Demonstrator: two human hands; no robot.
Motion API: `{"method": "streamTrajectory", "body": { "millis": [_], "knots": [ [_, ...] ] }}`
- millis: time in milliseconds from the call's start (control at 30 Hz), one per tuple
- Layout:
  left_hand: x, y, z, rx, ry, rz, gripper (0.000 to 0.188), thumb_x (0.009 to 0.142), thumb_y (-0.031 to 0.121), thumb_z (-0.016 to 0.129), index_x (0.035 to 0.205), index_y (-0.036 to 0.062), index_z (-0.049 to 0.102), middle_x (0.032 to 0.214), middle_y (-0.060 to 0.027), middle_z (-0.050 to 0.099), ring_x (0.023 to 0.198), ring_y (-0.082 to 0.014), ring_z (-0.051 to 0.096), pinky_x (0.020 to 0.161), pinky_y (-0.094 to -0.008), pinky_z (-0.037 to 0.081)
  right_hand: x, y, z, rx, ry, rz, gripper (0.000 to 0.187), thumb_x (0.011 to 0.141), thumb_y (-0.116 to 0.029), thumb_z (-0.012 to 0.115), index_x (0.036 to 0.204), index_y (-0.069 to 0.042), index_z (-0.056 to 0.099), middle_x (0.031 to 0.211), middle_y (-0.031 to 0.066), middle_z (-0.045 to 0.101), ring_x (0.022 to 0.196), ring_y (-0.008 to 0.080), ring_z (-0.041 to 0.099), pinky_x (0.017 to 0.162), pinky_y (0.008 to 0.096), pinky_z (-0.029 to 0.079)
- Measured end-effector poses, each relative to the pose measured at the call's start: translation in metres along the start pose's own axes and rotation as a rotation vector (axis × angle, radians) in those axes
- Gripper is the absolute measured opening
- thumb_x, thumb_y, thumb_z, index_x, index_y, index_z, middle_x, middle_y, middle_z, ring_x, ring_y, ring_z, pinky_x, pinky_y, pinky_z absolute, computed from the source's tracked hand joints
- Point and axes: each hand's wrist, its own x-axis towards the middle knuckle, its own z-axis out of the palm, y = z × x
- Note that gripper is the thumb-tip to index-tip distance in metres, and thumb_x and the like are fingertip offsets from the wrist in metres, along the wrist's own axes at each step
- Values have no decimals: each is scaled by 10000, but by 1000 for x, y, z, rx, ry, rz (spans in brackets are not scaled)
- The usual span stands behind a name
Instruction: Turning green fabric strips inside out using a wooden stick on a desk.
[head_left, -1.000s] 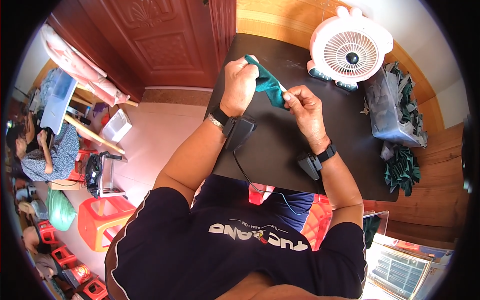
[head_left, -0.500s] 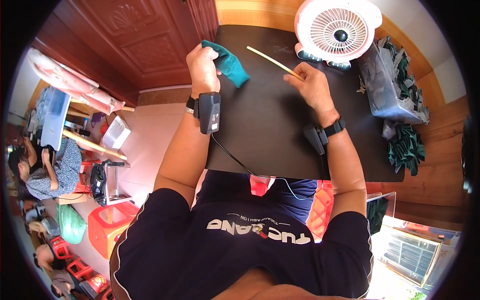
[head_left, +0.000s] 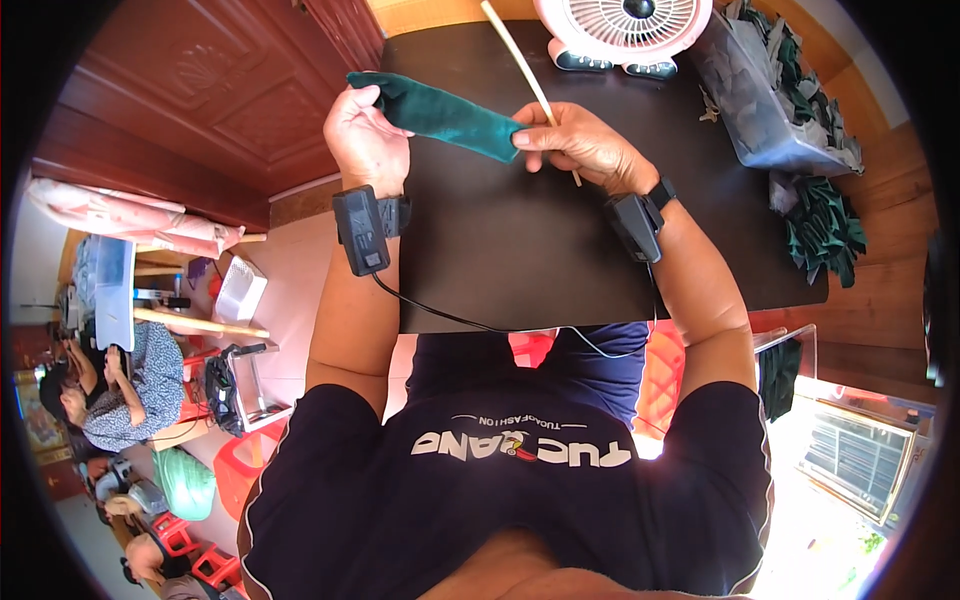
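Note:
A narrow strip of dark green velvety fabric (head_left: 440,112) is stretched between my two hands above the black tabletop. My left hand (head_left: 368,135) grips its left end, fingers closed with the thumb on top. The right end is pinched between thumb and fingers of my right hand (head_left: 585,145). That same hand also holds a thin pale wooden stick (head_left: 517,58), which slants up and to the left past the cloth. Each wrist wears a strapped-on black device, and a cable trails from the left one.
A pink fan (head_left: 630,25) stands at the table's far edge. To its right, a clear plastic bin (head_left: 775,140) holds grey and green fabric pieces, with a bundle of green fabric (head_left: 825,230) beside it. The black table (head_left: 520,270) lies before me. Other people sit at far left.
My right hand has moved left and taken the free end of the fabric, which is now drawn out flat. The stick has tilted steeper. The view has shifted a little.

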Motion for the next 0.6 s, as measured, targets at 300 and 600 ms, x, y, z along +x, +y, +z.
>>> {"method": "streamTrajectory", "body": {
  "millis": [300, 600],
  "knots": [
    [17, 1, -26, 212, 103, 62, 95, 735, 170, 553, 812, 116, 537, 754, -66, 620, 651, -224, 581, 578, -355, 417, 3, 1, -7, -28, 109, -58, 275, 830, -330, 667, 929, -82, 600, 812, 20, 660, 645, 35, 553, 463, 168, 288],
    [-4, -9, 0, 803, -309, 708, 216, 741, 24, 516, 908, 7, 651, 1058, -102, 592, 996, -185, 545, 903, -276, 397, 2, 1, -3, -1, 110, -4, 270, 865, -310, 626, 904, -45, 595, 796, 65, 662, 577, 23, 534, 399, 131, 267]
  ]
}}
